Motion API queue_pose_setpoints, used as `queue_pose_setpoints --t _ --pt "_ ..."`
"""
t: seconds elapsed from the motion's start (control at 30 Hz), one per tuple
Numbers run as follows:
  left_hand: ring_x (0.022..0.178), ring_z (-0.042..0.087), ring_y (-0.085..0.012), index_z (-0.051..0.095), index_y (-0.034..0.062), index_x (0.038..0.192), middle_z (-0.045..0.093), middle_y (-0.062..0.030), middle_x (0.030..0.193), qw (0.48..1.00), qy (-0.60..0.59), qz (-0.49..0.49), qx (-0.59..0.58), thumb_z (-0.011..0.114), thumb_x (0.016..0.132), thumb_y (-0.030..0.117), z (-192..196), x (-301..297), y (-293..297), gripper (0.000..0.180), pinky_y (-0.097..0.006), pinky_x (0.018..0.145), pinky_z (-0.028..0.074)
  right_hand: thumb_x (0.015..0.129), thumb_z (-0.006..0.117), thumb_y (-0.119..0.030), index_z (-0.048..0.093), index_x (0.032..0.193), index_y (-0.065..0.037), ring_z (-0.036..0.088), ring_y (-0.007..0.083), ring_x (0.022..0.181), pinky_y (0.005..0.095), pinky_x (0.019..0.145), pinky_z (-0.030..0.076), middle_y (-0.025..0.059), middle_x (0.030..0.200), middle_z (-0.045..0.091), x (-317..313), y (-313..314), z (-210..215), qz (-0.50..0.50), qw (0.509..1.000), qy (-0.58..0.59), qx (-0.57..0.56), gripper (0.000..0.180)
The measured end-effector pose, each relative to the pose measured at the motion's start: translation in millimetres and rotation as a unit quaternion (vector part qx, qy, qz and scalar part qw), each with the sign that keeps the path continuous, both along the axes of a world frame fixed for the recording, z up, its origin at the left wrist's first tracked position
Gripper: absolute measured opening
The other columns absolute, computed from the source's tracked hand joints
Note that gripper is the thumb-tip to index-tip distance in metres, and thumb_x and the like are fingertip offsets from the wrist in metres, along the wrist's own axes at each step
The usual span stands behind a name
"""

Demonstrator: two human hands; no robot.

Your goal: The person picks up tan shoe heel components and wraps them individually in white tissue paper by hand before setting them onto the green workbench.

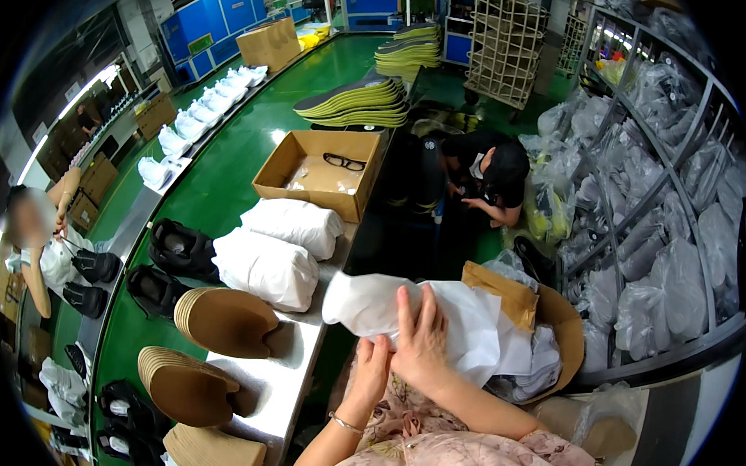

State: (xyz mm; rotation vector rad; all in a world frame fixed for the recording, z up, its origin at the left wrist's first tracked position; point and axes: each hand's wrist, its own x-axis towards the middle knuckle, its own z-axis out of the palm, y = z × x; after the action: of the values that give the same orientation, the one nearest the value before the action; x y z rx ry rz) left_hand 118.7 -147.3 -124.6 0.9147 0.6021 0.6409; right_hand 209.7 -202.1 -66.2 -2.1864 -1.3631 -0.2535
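A white paper-wrapped bundle (369, 305) is held just below the centre of the frame, apart from the tabletop (261, 377) on its left. It is covered from above by the right hand (423, 337), whose fingers are spread across the paper and whose grip is closed on the bundle. Its lower edge is touched by the left hand (371, 368); whether that grip is wide or narrow cannot be told, as the underside is hidden. Loose white paper (474, 335) is spread to the right, toward a cardboard carton (573, 343). At left of centre, two similar white bundles (266, 270) are laid side by side, with black shoes (179, 247) placed to their left and stacked brown inserts (226, 321) below. Above the bundles, eyeglasses (343, 162) are seen in an open cardboard box (304, 196). Plastic-bagged items (663, 268) are held behind a metal rack (686, 174) at the right.
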Motion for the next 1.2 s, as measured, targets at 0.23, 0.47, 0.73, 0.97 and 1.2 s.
queue_pose_setpoints --t 0.23,0.47,0.73,0.97,1.2 --pt "0.115 0.049 -0.0223 0.035 -0.0023 0.130 0.049 -0.0103 0.126 0.983 -0.158 -0.004 -0.091 0.070 0.071 0.056 13 -6 12 0.090 -0.036 0.098 0.040 0.081 0.064 -0.028 0.039 0.130 0.001 0.050 0.0256 0.099 0.0307 0.085 0.041 0.0150 0.112 0.049 25 -12 24 0.178 0.928 0.269 0.187 0.063" --pt "0.120 0.046 -0.0253 0.031 -0.0009 0.136 0.045 -0.0128 0.133 0.958 -0.201 -0.121 -0.164 0.070 0.068 0.058 24 -16 16 0.097 -0.039 0.102 0.037 0.098 0.043 -0.031 0.051 0.112 -0.001 0.050 0.0095 0.096 0.0226 0.085 0.040 0.0021 0.104 0.055 34 -17 -8 0.127 0.728 0.636 0.223 0.034" --pt "0.121 0.046 -0.0270 0.029 0.0021 0.138 0.044 -0.0140 0.134 0.946 -0.185 -0.147 -0.223 0.054 0.070 0.068 37 -12 10 0.098 -0.042 0.101 0.039 0.096 0.043 -0.022 0.052 0.109 -0.003 0.054 0.0115 0.092 0.0244 0.084 0.042 0.0041 0.101 0.058 21 -14 -3 0.072 0.555 0.782 0.275 0.024" --pt "0.118 0.049 -0.0266 0.032 0.0007 0.136 0.046 -0.0150 0.132 0.951 -0.184 -0.067 -0.240 0.043 0.080 0.069 43 -2 1 0.090 -0.039 0.100 0.040 0.095 0.044 -0.019 0.053 0.109 -0.003 0.054 0.0103 0.086 0.0232 0.078 0.043 0.0042 0.095 0.059 23 -7 -1 0.014 0.554 0.783 0.280 0.023" --pt "0.122 0.044 -0.0232 0.029 0.0012 0.138 0.043 -0.0121 0.135 0.991 -0.097 -0.068 -0.062 0.038 0.073 0.079 24 -1 -11 0.102 -0.037 0.103 0.035 0.095 0.046 -0.019 0.055 0.107 -0.003 0.055 0.0100 0.092 0.0221 0.083 0.042 0.0021 0.099 0.058 31 -8 -18 0.076 0.595 0.759 0.254 0.022"
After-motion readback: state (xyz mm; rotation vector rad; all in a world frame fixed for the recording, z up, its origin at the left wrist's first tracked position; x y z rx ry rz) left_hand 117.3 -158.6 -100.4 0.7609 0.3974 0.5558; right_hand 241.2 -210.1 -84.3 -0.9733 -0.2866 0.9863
